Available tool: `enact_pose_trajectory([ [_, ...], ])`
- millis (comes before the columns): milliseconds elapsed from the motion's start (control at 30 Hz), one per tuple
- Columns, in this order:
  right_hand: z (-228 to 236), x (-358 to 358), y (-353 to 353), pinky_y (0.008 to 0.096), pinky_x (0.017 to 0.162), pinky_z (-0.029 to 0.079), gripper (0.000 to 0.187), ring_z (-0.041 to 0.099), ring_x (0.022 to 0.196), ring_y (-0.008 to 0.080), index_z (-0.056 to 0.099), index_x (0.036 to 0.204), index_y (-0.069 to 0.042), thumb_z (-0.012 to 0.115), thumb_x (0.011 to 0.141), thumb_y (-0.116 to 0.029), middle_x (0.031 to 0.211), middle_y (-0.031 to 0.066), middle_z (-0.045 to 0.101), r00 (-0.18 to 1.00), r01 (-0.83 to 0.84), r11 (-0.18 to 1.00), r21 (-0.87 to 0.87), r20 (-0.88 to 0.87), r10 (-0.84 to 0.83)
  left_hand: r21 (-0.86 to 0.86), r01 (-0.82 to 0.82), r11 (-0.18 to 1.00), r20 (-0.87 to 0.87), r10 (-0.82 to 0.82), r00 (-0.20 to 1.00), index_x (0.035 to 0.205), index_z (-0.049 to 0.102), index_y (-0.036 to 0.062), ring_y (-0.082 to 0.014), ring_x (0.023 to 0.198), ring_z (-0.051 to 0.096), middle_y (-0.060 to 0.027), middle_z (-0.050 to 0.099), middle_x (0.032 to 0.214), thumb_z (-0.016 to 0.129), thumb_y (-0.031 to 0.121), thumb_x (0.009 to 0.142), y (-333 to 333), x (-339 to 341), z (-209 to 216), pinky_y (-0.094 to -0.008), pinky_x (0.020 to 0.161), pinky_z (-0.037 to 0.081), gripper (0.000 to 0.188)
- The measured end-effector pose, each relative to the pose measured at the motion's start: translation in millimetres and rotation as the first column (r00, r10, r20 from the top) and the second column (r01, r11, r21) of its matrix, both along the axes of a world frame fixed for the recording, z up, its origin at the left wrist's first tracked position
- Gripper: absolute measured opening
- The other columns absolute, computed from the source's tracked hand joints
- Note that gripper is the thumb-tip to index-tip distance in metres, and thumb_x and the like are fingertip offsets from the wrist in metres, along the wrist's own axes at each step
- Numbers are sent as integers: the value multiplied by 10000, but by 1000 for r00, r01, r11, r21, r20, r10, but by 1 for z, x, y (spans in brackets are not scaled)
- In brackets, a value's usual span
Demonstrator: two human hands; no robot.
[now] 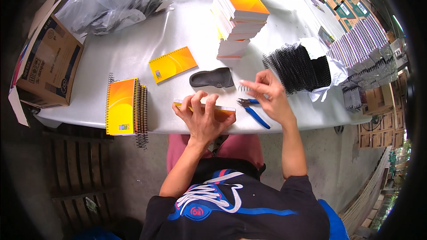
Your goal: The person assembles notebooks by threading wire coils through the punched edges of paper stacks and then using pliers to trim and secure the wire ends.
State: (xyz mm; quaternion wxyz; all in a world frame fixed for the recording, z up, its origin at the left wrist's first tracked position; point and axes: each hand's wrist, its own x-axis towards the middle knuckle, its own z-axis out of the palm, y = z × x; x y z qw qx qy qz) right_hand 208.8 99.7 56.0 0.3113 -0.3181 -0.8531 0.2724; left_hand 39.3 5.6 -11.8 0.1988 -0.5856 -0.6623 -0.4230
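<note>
My left hand [201, 122] grips a small notebook [227, 108] with a yellow-orange cover at the table's near edge, fingers curled over its top. Just right of it, my right hand [271, 95] is closed, with thumb and finger pinched by a short dark spiral coil [243, 88]. Below that hand lie blue-handled cutting pliers [256, 116]. Beyond my hands rests a dark, shoe-shaped piece [211, 78]. A loose yellow-orange notebook [172, 64] lies flat farther left. A large pile of black spiral coils [297, 67] sits to the right of my right hand.
Left, coil-bound notebooks [121, 112] are stacked at the near edge, by an open cardboard box [51, 62]. A plastic bag [111, 4] lies behind. A tall notebook stack [242, 0] stands at the back. More bound notebooks [360, 40] and stacked boxes [347, 6] are at right.
</note>
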Motion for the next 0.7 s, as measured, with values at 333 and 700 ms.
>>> enact_pose_trajectory([
  [333, -7, 5, -28, 277, 676, 472, 228, 570, 763, 176, 708, 998, -79, 646, 800, 16, 865, 74, 577, 979, -174, 957, -230, -145, 143, -39, 16, 999, 60, -14, 998, 814, 521, 165, -284, 1020, 398, -40, 461, 964, 742, 477, 527, 1, 3, -1, -592, 870, 253, 478],
  [700, 7, -3, -36, 279, 585, 471, 410, 563, 571, 154, 511, 1266, -89, 591, 865, -61, 795, 91, 614, 990, -135, 914, -383, -86, 110, -43, 32, 999, -12, -32, 999, 1060, 558, 168, -292, 1058, 391, -52, 458, 998, 707, 660, 573, -7, -4, 11, -622, 897, 246, 708],
])
